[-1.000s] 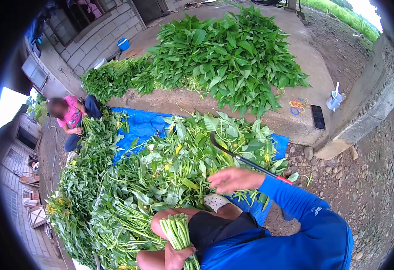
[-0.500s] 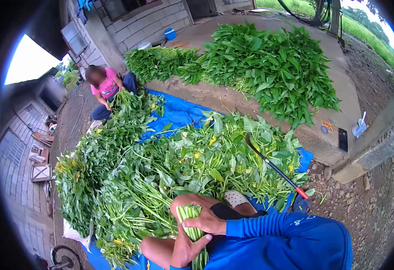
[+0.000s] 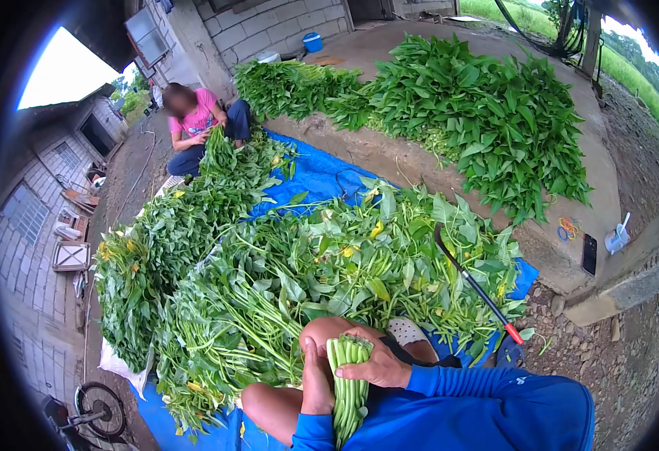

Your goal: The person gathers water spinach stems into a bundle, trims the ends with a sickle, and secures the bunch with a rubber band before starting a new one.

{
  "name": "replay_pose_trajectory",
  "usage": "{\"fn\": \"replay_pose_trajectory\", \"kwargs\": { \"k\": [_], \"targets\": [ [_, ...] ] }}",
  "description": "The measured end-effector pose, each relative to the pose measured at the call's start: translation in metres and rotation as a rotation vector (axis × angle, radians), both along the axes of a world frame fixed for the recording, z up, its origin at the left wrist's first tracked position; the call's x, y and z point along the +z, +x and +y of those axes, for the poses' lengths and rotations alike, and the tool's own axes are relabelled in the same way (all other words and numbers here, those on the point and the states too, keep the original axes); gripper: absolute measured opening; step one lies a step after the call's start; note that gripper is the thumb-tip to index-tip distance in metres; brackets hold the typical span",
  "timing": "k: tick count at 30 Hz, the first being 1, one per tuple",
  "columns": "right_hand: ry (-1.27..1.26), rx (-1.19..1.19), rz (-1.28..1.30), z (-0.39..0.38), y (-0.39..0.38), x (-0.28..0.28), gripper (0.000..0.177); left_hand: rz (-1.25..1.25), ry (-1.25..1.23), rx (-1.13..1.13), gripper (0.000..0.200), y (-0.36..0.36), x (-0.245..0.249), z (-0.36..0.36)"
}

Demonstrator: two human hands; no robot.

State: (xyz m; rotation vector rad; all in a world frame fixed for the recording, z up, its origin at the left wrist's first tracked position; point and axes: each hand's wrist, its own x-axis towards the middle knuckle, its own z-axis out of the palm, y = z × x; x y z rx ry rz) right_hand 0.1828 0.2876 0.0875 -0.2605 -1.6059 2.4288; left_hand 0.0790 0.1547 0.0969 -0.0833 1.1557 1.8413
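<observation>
A bundle of water spinach (image 3: pixel 350 391) stands upright in my lap, its pale green cut stem ends level at the top. My right hand (image 3: pixel 378 366) is wrapped round it from the right, thumb across the front. My left hand (image 3: pixel 316 379) lies along the bundle's left side with fingers straight and pointing up. The lower part of the bundle runs down against my blue shirt, its leaves out of sight. Right in front of my knees spreads a heap of loose water spinach (image 3: pixel 269 301), with some yellow leaves.
A sickle (image 3: pixel 474 286) with a red-tipped handle lies on the heap's right side. Sorted greens (image 3: pixel 480 120) cover the concrete ledge, near rubber bands (image 3: pixel 568 228), a phone (image 3: pixel 589 254) and a plastic cup (image 3: pixel 616 237). A co-worker (image 3: pixel 198 124) handles greens at far left. Blue tarp (image 3: pixel 310 169) lies underneath.
My left hand has come up from the bundle's lower part and straightened along its side. The right hand stays round the bundle. The view has shifted a little.
</observation>
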Motion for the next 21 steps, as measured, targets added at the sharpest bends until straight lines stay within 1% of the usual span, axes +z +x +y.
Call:
{"fn": "replay_pose_trajectory", "kwargs": {
  "k": [1, 2, 3, 5, 6, 7, 8, 9, 10, 11, 13, 14, 15, 17, 18, 19, 20, 21],
  "targets": [
    [-0.066, 0.007, -0.004, -0.001, 0.003, 0.006, 0.07, 0.037, -0.068, -0.026, 0.086, -0.003, -0.006, 0.001],
    [0.157, -0.031, -0.018, 0.001, 0.001, -0.008, 0.068, 0.005, -0.1, 0.072, 0.071, -0.003, -0.012, 0.003],
    [0.118, -0.028, -0.018, 0.002, 0.001, -0.007, 0.067, -0.027, -0.129, 0.17, 0.057, -0.001, -0.008, 0.008],
    [0.036, -0.02, -0.024, 0.002, 0.004, -0.004, 0.067, -0.121, 0.079, 0.193, 0.034, -0.004, -0.002, 0.0],
    [-0.022, -0.001, -0.004, 0.002, 0.003, -0.012, 0.067, -0.169, 0.183, 0.206, 0.025, -0.005, -0.001, -0.005],
    [-0.009, -0.004, -0.016, 0.001, 0.002, -0.018, 0.068, -0.105, 0.173, 0.21, 0.017, -0.007, -0.009, -0.009],
    [0.004, -0.007, -0.029, 0.002, 0.001, -0.024, 0.068, -0.042, 0.164, 0.215, 0.014, -0.008, -0.021, -0.011],
    [0.016, -0.009, -0.043, 0.002, 0.002, -0.027, 0.068, 0.021, 0.152, 0.22, 0.018, -0.008, -0.021, -0.011],
    [0.101, 0.015, -0.051, 0.005, 0.002, -0.028, 0.068, 0.177, -0.066, 0.237, 0.026, -0.003, -0.015, -0.006],
    [0.05, 0.006, -0.078, 0.006, 0.003, -0.028, 0.07, 0.363, -0.181, 0.285, 0.026, 0.002, -0.025, 0.001],
    [-0.058, -0.014, -0.136, 0.004, 0.007, -0.024, 0.074, 0.558, -0.325, 0.204, 0.027, 0.01, -0.03, 0.006],
    [-0.034, 0.015, -0.169, 0.01, 0.01, -0.019, 0.076, 0.544, -0.368, 0.186, 0.029, 0.009, -0.034, 0.006],
    [0.007, 0.107, -0.238, 0.018, 0.013, -0.039, 0.086, 0.575, -0.397, 0.167, 0.031, 0.008, -0.038, 0.007],
    [0.455, 0.281, -0.127, 0.046, 0.02, -0.049, 0.098, 0.622, -0.459, 0.119, 0.034, 0.009, -0.044, 0.008],
    [0.49, 0.469, -0.105, 0.063, 0.02, -0.04, 0.103, 0.646, -0.468, 0.108, 0.036, 0.012, -0.04, 0.011],
    [0.392, 0.516, -0.089, 0.076, 0.023, -0.019, 0.098, 0.676, -0.493, 0.085, 0.035, 0.013, -0.041, 0.013],
    [0.065, 0.59, -0.346, 0.088, 0.037, -0.062, 0.086, 0.656, -0.492, 0.08, 0.036, 0.016, -0.044, 0.014],
    [0.071, 0.603, -0.448, 0.1, 0.037, -0.049, 0.072, 0.686, -0.54, 0.061, 0.036, 0.016, -0.047, 0.014]
  ]
}}
